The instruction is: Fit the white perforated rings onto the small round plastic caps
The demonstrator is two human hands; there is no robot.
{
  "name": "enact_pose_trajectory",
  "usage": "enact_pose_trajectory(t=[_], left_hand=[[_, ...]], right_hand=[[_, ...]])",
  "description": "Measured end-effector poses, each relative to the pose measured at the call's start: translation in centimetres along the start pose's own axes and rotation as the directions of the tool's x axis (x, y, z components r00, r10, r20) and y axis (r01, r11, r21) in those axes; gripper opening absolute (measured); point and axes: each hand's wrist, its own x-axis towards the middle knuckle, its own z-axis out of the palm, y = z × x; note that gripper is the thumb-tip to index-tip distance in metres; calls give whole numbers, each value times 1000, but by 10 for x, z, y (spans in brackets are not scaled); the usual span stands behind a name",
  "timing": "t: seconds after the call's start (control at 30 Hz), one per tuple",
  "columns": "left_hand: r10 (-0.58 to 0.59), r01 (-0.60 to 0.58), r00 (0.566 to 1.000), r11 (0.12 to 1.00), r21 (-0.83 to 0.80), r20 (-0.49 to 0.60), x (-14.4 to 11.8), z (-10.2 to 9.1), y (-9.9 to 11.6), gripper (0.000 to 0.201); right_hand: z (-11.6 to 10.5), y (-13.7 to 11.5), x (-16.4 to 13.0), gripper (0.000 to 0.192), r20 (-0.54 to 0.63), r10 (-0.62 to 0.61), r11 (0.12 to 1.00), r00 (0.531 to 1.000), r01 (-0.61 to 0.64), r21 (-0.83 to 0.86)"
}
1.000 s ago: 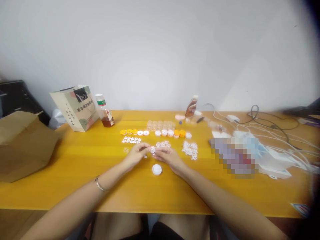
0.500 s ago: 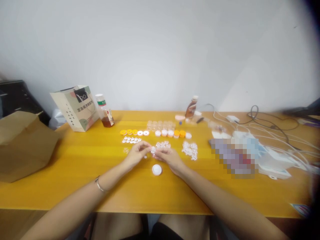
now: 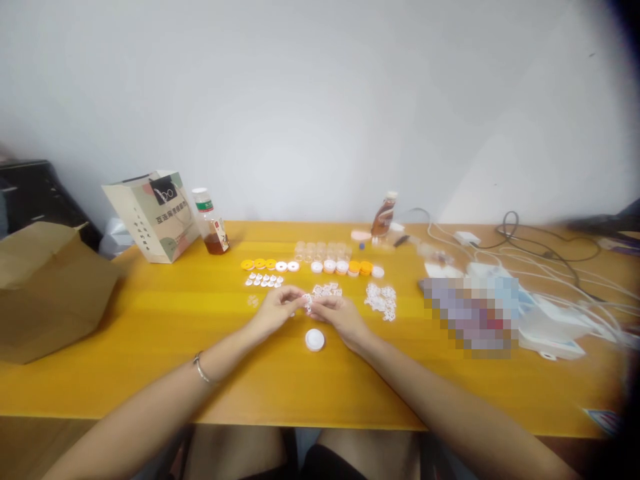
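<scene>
Over the middle of the table, my left hand (image 3: 274, 311) and my right hand (image 3: 344, 319) meet, fingertips pinched on a small white plastic piece (image 3: 308, 304). Its exact shape is too small and partly covered to make out. A round white lid (image 3: 315, 341) lies on the table just below my hands. Right behind them is a pile of small white plastic pieces (image 3: 327, 289), and a larger pile of similar pieces (image 3: 381, 301) spreads to the right. Small white caps (image 3: 264, 280) stand in two rows beyond my left hand, and a few tiny clear pieces (image 3: 253, 301) lie beside it.
Yellow and white discs (image 3: 270, 265) line up behind the caps, with more white and orange lids (image 3: 347, 268) to the right. Clear containers (image 3: 323, 252) stand behind. Two bottles (image 3: 215, 241) (image 3: 383, 217), a paper bag (image 3: 160, 217), a brown bag (image 3: 50, 293) and cables (image 3: 545, 257) surround these.
My left fingertips have closed in slightly toward the right hand, covering more of the small white piece. The objects on the table keep their places; the view has shifted a little.
</scene>
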Motion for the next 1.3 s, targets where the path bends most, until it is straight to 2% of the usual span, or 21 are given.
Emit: enact_pose_trajectory(t=[0.2, 0.3, 0.43, 0.53, 0.67, 0.73, 0.8, 0.93, 1.07, 1.3], left_hand=[[77, -75, 997, 996, 40, -28, -1, 1, 1, 26], [86, -86, 996, 996, 4, -36, 0, 0, 1, 26], [99, -99, 995, 994, -49, -13, 0, -2, 2, 27], [109, -108, 994, 993, -46, 19, 0, -3, 3, 25], [147, -148, 988, 989, 17, 46, 0, -4, 4, 31], [201, -203, 979, 971, 126, 29, 1, -4, 2, 31], [284, -284, 958, 915, 287, 42, 1, -5, -1, 30], [381, -414, 907, 736, 536, 177, 1, -4, -9, 38], [366, -446, 892, 616, 650, 266, 0, -2, -10, 39], [307, -421, 901, 461, 781, 305, -2, -2, -12, 26]], right_hand=[[0, -3, -1, 22, 15, -21, 999, 1000, 21, -41], [-1, -5, -1, 23, 42, -20, 1000, 999, 19, 16], [-5, -9, -3, 24, 187, 65, 979, 980, -99, 176], [-8, -10, -2, 21, 246, 90, 967, 965, -143, 210], [-14, -9, 4, 25, 122, 21, 958, 992, -54, 280], [-17, -7, 9, 28, 21, -20, 952, 1000, 12, 306], [-19, -5, 12, 27, -52, -34, 948, 998, 49, 316], [-21, -4, 13, 21, -107, 1, 945, 994, 34, 325], [-19, -5, 12, 17, -137, 16, 950, 990, 28, 310], [-17, -7, 11, 15, -155, 14, 942, 988, 39, 335]])
